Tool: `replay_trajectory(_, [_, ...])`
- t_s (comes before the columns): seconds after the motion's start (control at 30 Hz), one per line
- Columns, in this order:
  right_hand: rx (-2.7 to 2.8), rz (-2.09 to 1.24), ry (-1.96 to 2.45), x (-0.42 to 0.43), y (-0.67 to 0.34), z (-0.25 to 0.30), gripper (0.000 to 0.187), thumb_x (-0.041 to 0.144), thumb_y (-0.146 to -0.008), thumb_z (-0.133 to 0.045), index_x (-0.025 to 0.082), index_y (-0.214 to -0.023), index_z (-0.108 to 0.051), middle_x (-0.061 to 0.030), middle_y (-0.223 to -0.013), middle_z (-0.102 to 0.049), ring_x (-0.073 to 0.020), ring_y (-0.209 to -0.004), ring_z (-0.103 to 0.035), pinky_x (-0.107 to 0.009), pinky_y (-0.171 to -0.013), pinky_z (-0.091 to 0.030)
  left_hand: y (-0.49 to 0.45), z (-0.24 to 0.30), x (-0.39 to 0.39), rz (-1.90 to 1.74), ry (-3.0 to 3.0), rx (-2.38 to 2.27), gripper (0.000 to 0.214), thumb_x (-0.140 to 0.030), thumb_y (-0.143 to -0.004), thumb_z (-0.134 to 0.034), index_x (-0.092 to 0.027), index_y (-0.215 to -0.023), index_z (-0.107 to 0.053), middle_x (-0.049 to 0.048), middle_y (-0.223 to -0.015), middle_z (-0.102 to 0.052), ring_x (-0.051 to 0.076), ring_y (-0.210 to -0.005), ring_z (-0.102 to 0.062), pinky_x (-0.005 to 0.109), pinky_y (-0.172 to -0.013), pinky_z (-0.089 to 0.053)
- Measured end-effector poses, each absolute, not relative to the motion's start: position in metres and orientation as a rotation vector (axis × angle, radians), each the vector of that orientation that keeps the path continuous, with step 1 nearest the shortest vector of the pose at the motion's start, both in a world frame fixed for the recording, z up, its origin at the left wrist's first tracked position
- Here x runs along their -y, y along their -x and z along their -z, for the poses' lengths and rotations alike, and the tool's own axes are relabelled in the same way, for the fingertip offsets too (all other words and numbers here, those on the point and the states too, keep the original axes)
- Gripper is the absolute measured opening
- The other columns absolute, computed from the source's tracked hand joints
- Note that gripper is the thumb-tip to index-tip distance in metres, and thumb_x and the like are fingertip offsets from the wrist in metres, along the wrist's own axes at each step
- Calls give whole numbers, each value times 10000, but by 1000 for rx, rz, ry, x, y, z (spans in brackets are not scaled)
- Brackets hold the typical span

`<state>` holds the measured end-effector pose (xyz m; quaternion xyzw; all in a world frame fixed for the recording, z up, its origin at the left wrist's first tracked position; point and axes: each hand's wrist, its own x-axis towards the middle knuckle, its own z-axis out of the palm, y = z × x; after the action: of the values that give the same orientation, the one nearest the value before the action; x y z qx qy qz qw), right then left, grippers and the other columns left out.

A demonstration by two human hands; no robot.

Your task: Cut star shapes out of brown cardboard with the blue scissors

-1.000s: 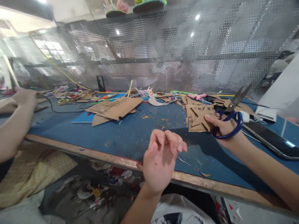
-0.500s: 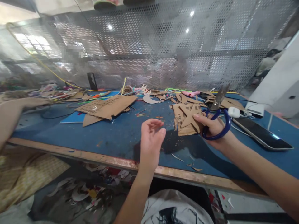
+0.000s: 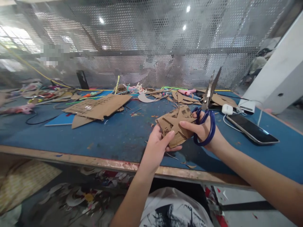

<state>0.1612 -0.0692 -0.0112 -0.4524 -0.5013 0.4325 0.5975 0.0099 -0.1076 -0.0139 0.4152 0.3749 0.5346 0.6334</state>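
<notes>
A long desk (image 3: pixel 106 145) with a scuffed blue top crosses the view, its front edge a strip of worn, stained wood. Along its back edge stands a perforated metal screen (image 3: pixel 142 37), grey and hazy, with a few bright spots of light on it. A yellow cord (image 3: pixel 97 90) follows that back edge and climbs away at the left. A white pillar (image 3: pixel 267 72) leans into view by the back right corner.

Right of the middle, above the desk near its front edge, a cardboard star (image 3: pixel 174 121) lies on a printed cardboard piece (image 3: pixel 187 111). The left grip (image 3: pixel 157 146) is closed on the two from the front left, thumb on the star and fingers beneath. The right grip (image 3: pixel 204 130) pinches their right side and also carries blue-handled scissors (image 3: pixel 206 101), looped over the fingers, blades pointing up.

Toward the right edge lies a dark phone (image 3: pixel 252 129), a white charger (image 3: pixel 227 109) just beside it. Left of the middle, cardboard sheets (image 3: pixel 101 105) partly cover a blue board (image 3: pixel 58 120). Nearer the back edge are a pale crescent (image 3: pixel 146 98) and a band of mixed scraps. Below the front edge, at the left, are a checked cloth (image 3: pixel 35 179) and floor litter (image 3: pixel 75 198), mostly blurred.
</notes>
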Motion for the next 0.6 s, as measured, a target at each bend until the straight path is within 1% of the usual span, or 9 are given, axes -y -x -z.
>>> replay_trajectory(0.07, [1200,-971,1084,69,-162,9,533,426,-463,-868,225,-717,-445,15,-722,-638,-192,-694,-607,-308,-624,-479,-8,16,107,-1160,-961,-828,483,-290,-757,-696,-226,-1203,-522,73,-1145,-659,186,-832,-699,290,-635,-615])
replay_trajectory(0.13, [1222,-962,1103,68,-163,8,524,440,-466,-861,221,-710,-452,27,-678,-598,-175,-652,-575,-302,-600,-456,-6,17,106,-1146,-947,-791,450,-258,-766,-688,-222,-1188,-536,74,-1169,-655,195,-868,-697,306,-666,-618])
replay_trajectory(0.23, [1238,-987,1112,67,-165,6,533,446,-464,-856,219,-703,-437,50,-629,-529,-141,-589,-513,-283,-552,-413,-4,18,106,-1117,-924,-741,451,-214,-771,-684,-217,-1195,-530,80,-1189,-651,209,-915,-692,334,-714,-617])
replay_trajectory(0.3, [1258,-992,1125,67,-167,5,551,429,-451,-862,218,-715,-426,60,-619,-500,-127,-572,-482,-273,-532,-393,-3,18,106,-1103,-913,-726,468,-181,-766,-686,-209,-1203,-522,88,-1202,-647,215,-928,-689,331,-719,-615])
replay_trajectory(0.43, [1322,-1009,1116,65,-171,5,580,397,-443,-869,217,-745,-407,57,-654,-498,-127,-596,-483,-273,-543,-397,-3,18,106,-1112,-883,-715,464,-125,-755,-684,-200,-1185,-527,86,-1189,-653,197,-881,-696,298,-686,-612])
replay_trajectory(0.5, [1349,-1007,1111,63,-173,5,584,412,-446,-864,217,-750,-405,55,-666,-491,-129,-606,-481,-277,-552,-398,-3,17,107,-1119,-866,-703,458,-114,-758,-680,-203,-1182,-532,79,-1182,-655,185,-873,-694,297,-693,-611])
replay_trajectory(0.6, [1418,-881,1177,60,-175,6,566,462,-457,-846,215,-729,-415,65,-644,-443,-120,-589,-431,-274,-545,-364,-4,17,107,-1120,-846,-682,401,-169,-806,-643,-200,-1192,-539,85,-1166,-659,183,-869,-692,308,-688,-612])
